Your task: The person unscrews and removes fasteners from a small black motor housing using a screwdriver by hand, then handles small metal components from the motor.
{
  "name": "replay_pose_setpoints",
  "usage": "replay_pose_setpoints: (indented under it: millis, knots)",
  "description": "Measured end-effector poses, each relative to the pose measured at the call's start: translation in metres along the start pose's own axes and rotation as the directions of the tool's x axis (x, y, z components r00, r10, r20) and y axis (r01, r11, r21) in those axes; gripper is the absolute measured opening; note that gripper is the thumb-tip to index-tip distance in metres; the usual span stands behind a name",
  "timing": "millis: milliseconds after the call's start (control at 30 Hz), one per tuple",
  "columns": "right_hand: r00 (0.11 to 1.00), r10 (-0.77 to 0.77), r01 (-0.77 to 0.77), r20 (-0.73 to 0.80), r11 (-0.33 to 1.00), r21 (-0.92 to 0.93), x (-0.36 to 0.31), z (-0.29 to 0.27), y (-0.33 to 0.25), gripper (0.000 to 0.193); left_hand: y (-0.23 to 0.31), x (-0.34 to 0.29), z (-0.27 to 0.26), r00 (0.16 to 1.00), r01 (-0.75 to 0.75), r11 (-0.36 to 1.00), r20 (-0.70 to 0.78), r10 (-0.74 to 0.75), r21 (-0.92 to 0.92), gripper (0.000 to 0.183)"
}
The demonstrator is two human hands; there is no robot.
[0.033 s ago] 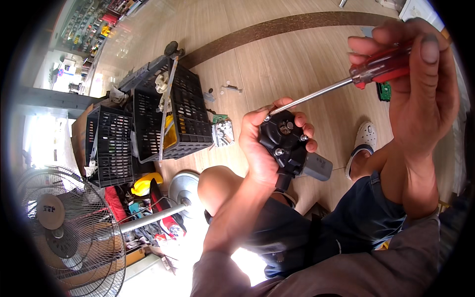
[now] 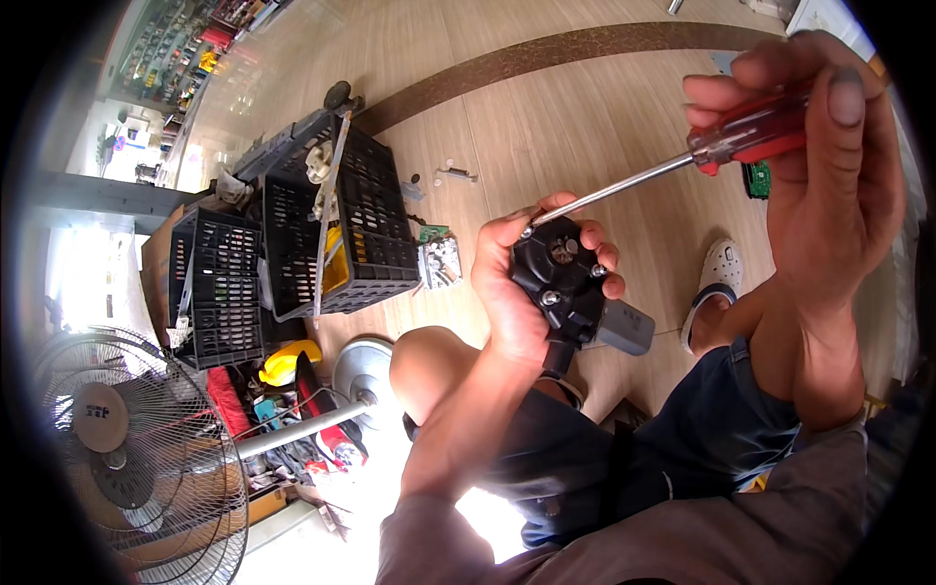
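1. Near the centre of the frame, the left grip (image 2: 512, 297) is closed around a black housing (image 2: 534, 275), its thumb along the upper left edge and fingertips showing at the right edge.
2. The housing lies tilted in that grip, with a round metal piece (image 2: 565, 252) at the middle of its face and silvery screws (image 2: 552, 299) near its rim.
3. A grey block (image 2: 625, 328) juts from its lower right side.
4. At the upper right of the frame, the right grip (image 2: 829, 195) is closed on the red handle of a screwdriver (image 2: 639, 182).
5. The metal shaft slants down to the left, its tip at the housing's upper left corner, beside the left thumb; whether it sits in a screw there is too small to tell.
6. Left of centre, a black crate (image 2: 375, 210) stands on the floor (image 2: 565, 117), small parts scattered to its right.
7. A wire-caged fan (image 2: 100, 414) fills the lower left.
8. A white clog (image 2: 723, 265) shows right of centre, below a green circuit board (image 2: 757, 181).
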State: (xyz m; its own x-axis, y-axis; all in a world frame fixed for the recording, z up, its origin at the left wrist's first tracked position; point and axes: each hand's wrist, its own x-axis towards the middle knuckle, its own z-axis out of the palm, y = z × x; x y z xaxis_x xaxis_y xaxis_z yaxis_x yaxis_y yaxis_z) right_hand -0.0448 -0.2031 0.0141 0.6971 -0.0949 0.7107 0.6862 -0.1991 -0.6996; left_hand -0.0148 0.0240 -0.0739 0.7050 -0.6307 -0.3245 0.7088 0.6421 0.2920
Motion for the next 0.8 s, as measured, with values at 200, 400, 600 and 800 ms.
replay_pose_setpoints:
  millis: [200, 400, 600, 800]
  knots:
    - [0.998, 0.001, 0.005, 0.068, 0.997, -0.079, 0.000, 0.007, -0.008, 0.043, 0.001, 0.001, -0.003, 1.000, 0.003, 1.000, -0.014, -0.003, 0.017, 0.048]
    - [0.995, -0.015, 0.025, 0.102, 0.995, -0.092, 0.000, 0.005, -0.009, 0.043, -0.001, 0.003, -0.003, 1.000, 0.009, 1.000, -0.003, -0.009, 0.014, 0.047]
    - [0.998, -0.022, 0.026, 0.060, 0.997, -0.072, -0.002, 0.006, -0.007, 0.039, -0.001, 0.004, -0.002, 1.000, 0.001, 1.000, -0.002, -0.001, 0.030, 0.045]
    - [0.979, 0.120, -0.152, -0.166, 0.968, -0.201, 0.002, 0.032, -0.021, 0.041, -0.001, 0.003, -0.004, 1.000, -0.024, 0.998, -0.014, 0.025, 0.061, 0.044]
